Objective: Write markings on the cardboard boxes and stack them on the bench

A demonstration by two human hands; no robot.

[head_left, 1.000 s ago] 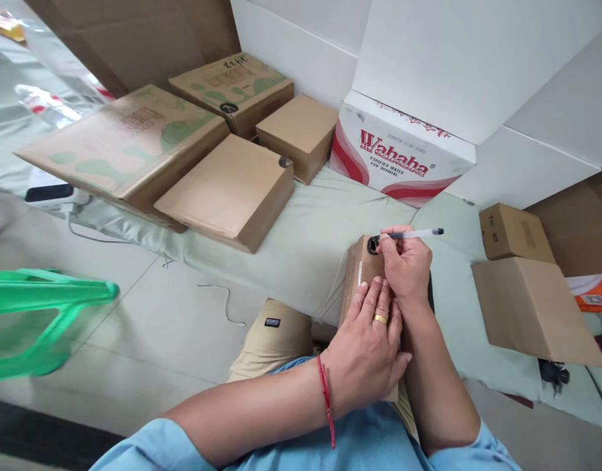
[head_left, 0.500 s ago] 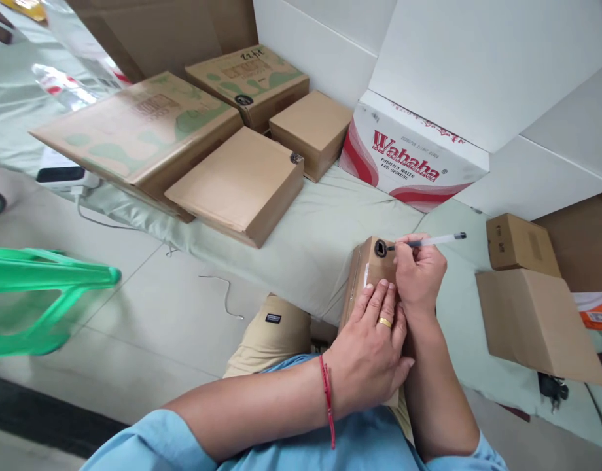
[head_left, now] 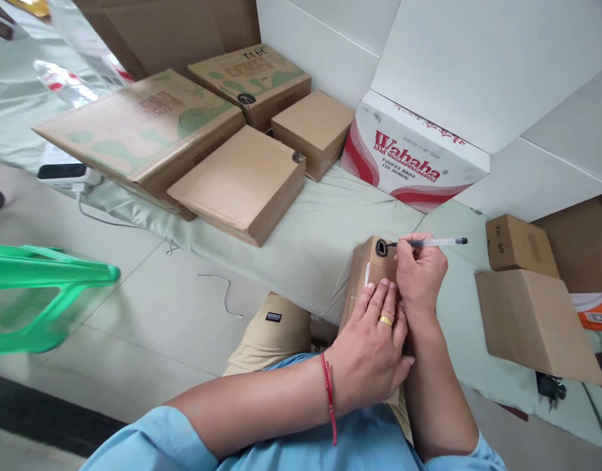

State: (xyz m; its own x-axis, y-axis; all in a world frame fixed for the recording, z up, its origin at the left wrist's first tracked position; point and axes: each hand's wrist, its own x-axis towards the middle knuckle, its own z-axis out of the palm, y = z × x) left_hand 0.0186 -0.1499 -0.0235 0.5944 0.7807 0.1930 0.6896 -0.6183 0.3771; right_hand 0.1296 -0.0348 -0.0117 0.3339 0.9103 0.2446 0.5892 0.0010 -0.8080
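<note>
A brown cardboard box (head_left: 380,268) lies in front of me, partly covered by my hands. Near its far end is a dark inked ring (head_left: 381,247) around a small rectangle. My left hand (head_left: 372,340), with a gold ring and a red string bracelet, lies flat on the box with its fingers stretched out. Pinched in my right hand (head_left: 421,271) is a clear pen (head_left: 441,242) with a dark end. The pen's tip is at the right edge of the inked ring, and its other end points right.
Several brown boxes (head_left: 242,183) stand on the green cloth (head_left: 325,229) at the back left. A white and red Wahaha carton (head_left: 413,157) is against the wall. More boxes (head_left: 531,320) lie at right, a green stool (head_left: 50,281) at left.
The pen has shifted very slightly to the right and turned a little closer to level. My left hand keeps its place on the box. The view has shifted slightly.
</note>
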